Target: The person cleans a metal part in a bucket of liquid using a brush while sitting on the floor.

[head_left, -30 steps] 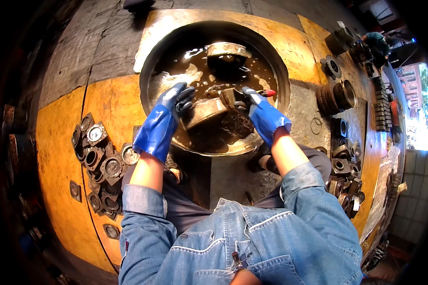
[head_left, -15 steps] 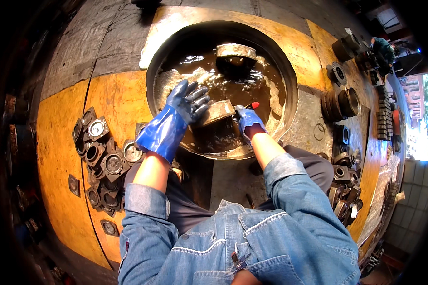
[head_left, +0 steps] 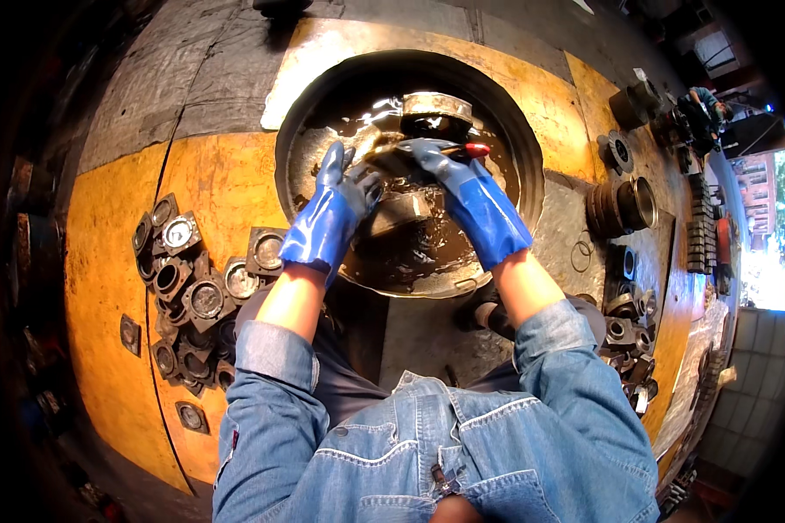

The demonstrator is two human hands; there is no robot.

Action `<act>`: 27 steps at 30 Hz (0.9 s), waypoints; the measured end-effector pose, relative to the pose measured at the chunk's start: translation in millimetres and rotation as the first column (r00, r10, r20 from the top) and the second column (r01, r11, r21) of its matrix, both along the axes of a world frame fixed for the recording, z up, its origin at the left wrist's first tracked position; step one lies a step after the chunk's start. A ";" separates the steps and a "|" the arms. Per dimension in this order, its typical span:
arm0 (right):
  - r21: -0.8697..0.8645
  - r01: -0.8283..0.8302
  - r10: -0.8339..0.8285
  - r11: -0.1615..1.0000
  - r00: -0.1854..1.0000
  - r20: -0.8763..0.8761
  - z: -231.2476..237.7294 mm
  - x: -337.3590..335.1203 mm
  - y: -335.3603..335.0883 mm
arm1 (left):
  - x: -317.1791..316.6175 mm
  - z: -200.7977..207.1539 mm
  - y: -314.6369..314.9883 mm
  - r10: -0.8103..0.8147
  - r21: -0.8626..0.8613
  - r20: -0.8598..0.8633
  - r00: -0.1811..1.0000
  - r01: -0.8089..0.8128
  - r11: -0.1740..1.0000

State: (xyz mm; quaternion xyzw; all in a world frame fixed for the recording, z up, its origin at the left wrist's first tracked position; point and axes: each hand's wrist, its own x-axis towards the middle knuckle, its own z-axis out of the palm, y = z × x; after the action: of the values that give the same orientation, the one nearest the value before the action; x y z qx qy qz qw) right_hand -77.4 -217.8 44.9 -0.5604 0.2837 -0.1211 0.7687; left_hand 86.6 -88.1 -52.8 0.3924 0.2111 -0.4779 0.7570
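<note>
Seems only partway through, judging by a rust-brown blocky metal piece (head_left: 401, 209) and a pale-topped, round-sided metal piece (head_left: 438, 107) both sitting in the brown liquid (head_left: 392, 264) of a wide, round, dark metal tub (head_left: 532, 166). Holding the left hand (head_left: 344, 187), gloved in blue with dark fingers, spread and half cupped beside a blurred brown shape (head_left: 384, 150), too smeared to identify or to tell whether touched. Gripping a slim red-ended tool (head_left: 477, 150) in the right hand (head_left: 453, 170), likewise blue-gloved, over the liquid. Cannot tell finished from untouched among the heaped dark square metal flanges (head_left: 207, 301) at left, nor among the jumbled dark metal castings (head_left: 624, 331) at right. Working low over a floor (head_left: 105, 279) of worn yellow and grey panels, near ribbed brown metal cylinders (head_left: 609, 209) and thin rings (head_left: 581, 254), in a dim workshop lit from a bright opening (head_left: 763, 235) at far right, with another person (head_left: 703, 112) just above it.
</note>
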 end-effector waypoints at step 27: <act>0.035 0.132 -0.126 0.991 0.980 -0.153 -35.8 -0.6 7.0 | -86.7 -6.6 35.1 -0.581 -0.188 -0.140 0.802 0.554 0.811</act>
State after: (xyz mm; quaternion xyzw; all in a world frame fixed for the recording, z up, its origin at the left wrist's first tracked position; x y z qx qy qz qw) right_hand -77.9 -210.7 9.1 -0.5310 0.3793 -0.1217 0.7479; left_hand 0.0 -53.0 -59.4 0.3367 0.1216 -0.7313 0.5805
